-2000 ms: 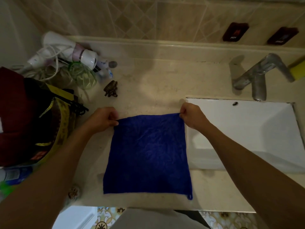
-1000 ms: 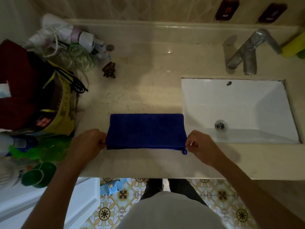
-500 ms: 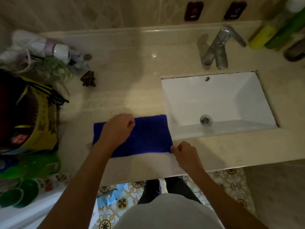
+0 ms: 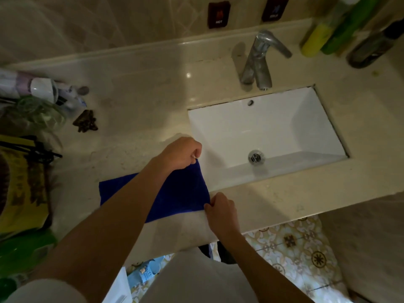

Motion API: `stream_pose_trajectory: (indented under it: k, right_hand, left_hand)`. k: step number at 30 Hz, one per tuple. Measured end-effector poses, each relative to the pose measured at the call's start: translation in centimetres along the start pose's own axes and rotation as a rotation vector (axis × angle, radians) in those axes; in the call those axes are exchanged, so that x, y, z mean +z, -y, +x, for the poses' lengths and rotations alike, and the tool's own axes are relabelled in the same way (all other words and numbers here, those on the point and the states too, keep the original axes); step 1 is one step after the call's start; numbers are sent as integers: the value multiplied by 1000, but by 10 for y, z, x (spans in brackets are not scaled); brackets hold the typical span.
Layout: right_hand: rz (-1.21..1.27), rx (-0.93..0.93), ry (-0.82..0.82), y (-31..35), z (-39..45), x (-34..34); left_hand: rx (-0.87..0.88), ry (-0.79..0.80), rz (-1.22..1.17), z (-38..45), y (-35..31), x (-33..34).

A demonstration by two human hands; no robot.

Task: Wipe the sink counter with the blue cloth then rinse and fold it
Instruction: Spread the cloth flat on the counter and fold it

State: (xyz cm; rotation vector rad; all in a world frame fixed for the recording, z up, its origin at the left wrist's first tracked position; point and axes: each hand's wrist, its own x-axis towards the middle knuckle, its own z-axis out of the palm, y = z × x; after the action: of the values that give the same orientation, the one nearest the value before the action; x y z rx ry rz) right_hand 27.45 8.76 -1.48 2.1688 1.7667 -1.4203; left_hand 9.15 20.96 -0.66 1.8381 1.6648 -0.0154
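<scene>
Folded blue microfibre cloth (image 4: 183,193) lies on the beige stone counter (image 4: 140,106) — left hand (image 4: 182,153) pinches its far right corner, right hand (image 4: 220,207) pinches its near right corner.

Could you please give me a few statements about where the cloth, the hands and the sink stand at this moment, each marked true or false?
1. The blue cloth lies on the counter, left of the sink. True.
2. The left hand pinches the cloth's far right corner. True.
3. The right hand rests on the tap. False: its grip is on the cloth's near right corner.
4. Water runs from the tap. False: no stream shows, and the basin looks empty.
5. The cloth hangs into the basin. False: it stays on the counter beside it.
</scene>
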Motion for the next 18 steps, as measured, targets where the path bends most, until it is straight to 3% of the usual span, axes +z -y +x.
stream_pose_trajectory:
  k: [9,14,18]
  right_hand:
    - [221,85,-21,-8,4,-18]
    - [319,60,-197,-30,2,-54]
    - [361,-15,-247,-32,-10,-83]
  left_hand:
    - [107,3,144,14,-18,-2]
    - [113,-6,-120,28,-42,2]
    - [156,-23,-248,25,-53,-14]
